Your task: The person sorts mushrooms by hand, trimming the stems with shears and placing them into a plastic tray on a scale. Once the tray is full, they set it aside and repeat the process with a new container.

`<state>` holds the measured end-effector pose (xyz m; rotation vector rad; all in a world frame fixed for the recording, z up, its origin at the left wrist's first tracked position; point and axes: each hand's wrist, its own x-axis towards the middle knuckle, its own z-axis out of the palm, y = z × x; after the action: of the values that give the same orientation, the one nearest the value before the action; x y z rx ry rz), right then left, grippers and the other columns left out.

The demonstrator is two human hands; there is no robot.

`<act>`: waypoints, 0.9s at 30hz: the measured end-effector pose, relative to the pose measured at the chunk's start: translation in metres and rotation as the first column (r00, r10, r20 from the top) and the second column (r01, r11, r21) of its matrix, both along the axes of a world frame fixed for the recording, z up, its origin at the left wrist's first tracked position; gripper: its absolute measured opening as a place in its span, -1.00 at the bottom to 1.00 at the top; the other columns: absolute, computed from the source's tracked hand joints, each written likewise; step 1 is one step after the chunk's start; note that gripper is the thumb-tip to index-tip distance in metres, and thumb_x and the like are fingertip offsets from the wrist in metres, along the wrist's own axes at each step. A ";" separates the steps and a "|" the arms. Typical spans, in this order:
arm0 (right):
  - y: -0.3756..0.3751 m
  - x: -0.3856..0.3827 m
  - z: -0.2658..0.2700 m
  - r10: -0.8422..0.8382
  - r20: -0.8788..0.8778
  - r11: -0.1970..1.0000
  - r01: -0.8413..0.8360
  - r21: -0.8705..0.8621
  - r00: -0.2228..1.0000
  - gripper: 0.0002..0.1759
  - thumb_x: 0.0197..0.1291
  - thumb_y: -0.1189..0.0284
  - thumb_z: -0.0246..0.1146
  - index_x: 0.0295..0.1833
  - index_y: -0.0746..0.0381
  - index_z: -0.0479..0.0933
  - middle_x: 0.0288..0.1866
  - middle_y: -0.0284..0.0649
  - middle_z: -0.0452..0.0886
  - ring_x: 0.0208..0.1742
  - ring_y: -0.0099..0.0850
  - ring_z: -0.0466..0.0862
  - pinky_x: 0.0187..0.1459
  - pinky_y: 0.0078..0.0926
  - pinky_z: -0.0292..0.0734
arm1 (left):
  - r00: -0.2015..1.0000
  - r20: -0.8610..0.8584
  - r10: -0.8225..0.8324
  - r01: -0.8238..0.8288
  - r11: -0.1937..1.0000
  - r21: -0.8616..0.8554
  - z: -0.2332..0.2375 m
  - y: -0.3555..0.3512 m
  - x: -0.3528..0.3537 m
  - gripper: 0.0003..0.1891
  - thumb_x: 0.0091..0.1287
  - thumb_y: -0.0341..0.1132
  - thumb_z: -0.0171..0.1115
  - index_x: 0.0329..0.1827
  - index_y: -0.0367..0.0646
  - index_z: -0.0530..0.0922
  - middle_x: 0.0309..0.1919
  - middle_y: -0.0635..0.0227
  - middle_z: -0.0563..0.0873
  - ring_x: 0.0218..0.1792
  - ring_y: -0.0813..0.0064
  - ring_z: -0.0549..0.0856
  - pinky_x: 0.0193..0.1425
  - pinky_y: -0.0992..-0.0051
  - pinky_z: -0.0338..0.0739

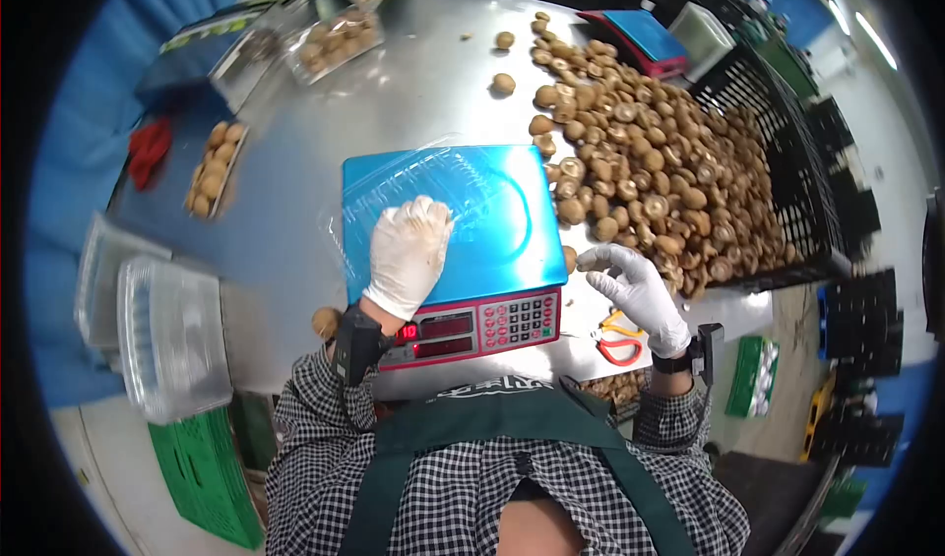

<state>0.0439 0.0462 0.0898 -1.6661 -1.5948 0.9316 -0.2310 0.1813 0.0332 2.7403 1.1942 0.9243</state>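
Scale (pixel 517 251) bearing clear tray (pixel 438 174), left hand (pixel 409 251) curled over it, grip unclear, right hand (pixel 638 288) half open beside mushroom (pixel 569 259)

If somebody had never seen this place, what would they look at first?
Probably the big heap of round brown mushrooms, spread over the right side of the shiny metal table. Next might come the red electronic scale with a bright blue plate, right in front of the person. White gloves stand out too: the left hand is over the plate, the right hand beside its near right corner.
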 end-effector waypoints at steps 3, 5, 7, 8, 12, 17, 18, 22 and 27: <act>-0.023 0.024 -0.010 -0.214 -0.058 0.966 0.203 -0.158 0.975 -0.71 0.31 0.32 0.32 0.05 0.23 0.62 -0.15 -0.33 0.69 -0.24 -0.60 0.58 -0.21 -0.60 0.50 | 0.998 0.035 -0.044 0.047 0.994 -0.097 -0.013 -0.004 0.014 -0.91 0.26 -0.32 0.26 -0.33 -0.06 0.50 -0.39 0.30 0.57 -0.31 0.22 0.61 -0.17 0.27 0.43; -0.031 0.042 -0.017 -0.318 -0.149 0.930 0.278 -0.239 0.936 -0.71 0.32 0.38 0.31 0.07 0.29 0.59 -0.16 -0.33 0.68 -0.23 -0.67 0.56 -0.24 -0.67 0.54 | 0.998 0.000 -0.069 0.069 0.987 -0.148 -0.012 -0.007 0.019 -0.87 0.23 -0.28 0.30 -0.29 -0.08 0.54 -0.37 0.31 0.60 -0.31 0.23 0.63 -0.18 0.28 0.45; -0.029 0.058 -0.024 -0.385 -0.132 0.908 0.350 -0.229 0.913 -0.70 0.32 0.40 0.30 0.09 0.31 0.58 -0.14 -0.30 0.69 -0.21 -0.63 0.60 -0.20 -0.62 0.57 | 0.998 0.038 -0.044 0.051 0.974 -0.221 -0.004 -0.012 0.022 -0.82 0.21 -0.24 0.34 -0.22 -0.10 0.58 -0.33 0.31 0.63 -0.29 0.23 0.66 -0.16 0.27 0.49; -0.022 0.069 -0.032 -0.333 -0.013 0.940 0.330 -0.085 0.943 -0.70 0.31 0.42 0.30 0.09 0.32 0.57 -0.13 -0.27 0.69 -0.14 -0.57 0.65 -0.13 -0.56 0.60 | 0.998 0.036 -0.059 0.065 0.978 -0.199 0.004 -0.012 0.023 -0.76 0.18 -0.24 0.38 -0.16 -0.13 0.60 -0.28 0.30 0.66 -0.29 0.24 0.68 -0.16 0.31 0.53; 0.027 0.107 -0.063 -0.305 0.315 0.949 0.258 0.181 0.899 -0.62 0.21 0.37 0.32 0.11 0.28 0.56 0.05 -0.12 0.61 0.05 -0.24 0.67 0.10 -0.37 0.56 | 0.990 0.100 -0.100 0.123 0.961 -0.249 0.043 -0.019 0.038 -0.74 0.17 -0.29 0.42 -0.14 -0.17 0.59 -0.26 0.27 0.67 -0.29 0.31 0.71 -0.17 0.39 0.57; 0.116 0.135 -0.087 -0.247 0.682 0.901 -0.096 0.423 0.688 -0.47 0.08 0.40 0.33 0.22 0.18 0.48 0.11 -0.16 0.59 0.26 -0.16 0.49 0.16 -0.22 0.46 | 0.985 0.118 -0.128 0.159 0.935 -0.316 0.093 -0.009 0.101 -0.75 0.20 -0.33 0.38 -0.10 -0.18 0.59 -0.23 0.24 0.66 -0.26 0.31 0.72 -0.15 0.37 0.58; 0.130 0.141 -0.094 -0.156 0.761 0.932 -0.161 0.324 0.629 -0.42 0.08 0.37 0.33 0.28 0.13 0.46 0.25 -0.19 0.53 0.39 -0.11 0.40 0.27 -0.19 0.37 | 0.987 0.112 -0.113 0.145 0.929 -0.341 0.096 -0.001 0.117 -0.75 0.21 -0.32 0.37 -0.08 -0.16 0.59 -0.20 0.24 0.66 -0.25 0.29 0.72 -0.14 0.37 0.58; 0.165 0.156 -0.136 -0.020 0.870 0.929 -0.314 0.199 0.492 -0.49 0.07 0.43 0.25 0.22 0.14 0.50 0.23 -0.22 0.54 0.41 -0.11 0.39 0.35 -0.15 0.28 | 0.998 -0.011 -0.054 0.048 0.949 -0.312 0.073 0.055 0.183 -0.68 0.26 -0.17 0.31 0.01 -0.10 0.58 -0.09 0.24 0.67 -0.18 0.25 0.72 -0.05 0.33 0.58; 0.153 0.162 -0.105 -0.011 0.727 0.860 -0.364 0.357 0.687 -0.57 0.05 0.35 0.32 0.09 0.15 0.56 0.03 -0.18 0.59 0.26 -0.17 0.48 0.34 -0.15 0.27 | 0.947 -0.320 -0.040 -0.098 0.910 -0.403 -0.004 0.122 0.241 -0.60 0.25 -0.16 0.27 0.13 -0.07 0.56 0.01 0.15 0.64 -0.08 0.09 0.69 0.00 0.23 0.58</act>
<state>0.2061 0.1991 -0.0155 -1.5842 -2.3004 -0.1299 0.0104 0.3029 0.0287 2.5784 1.2957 0.1792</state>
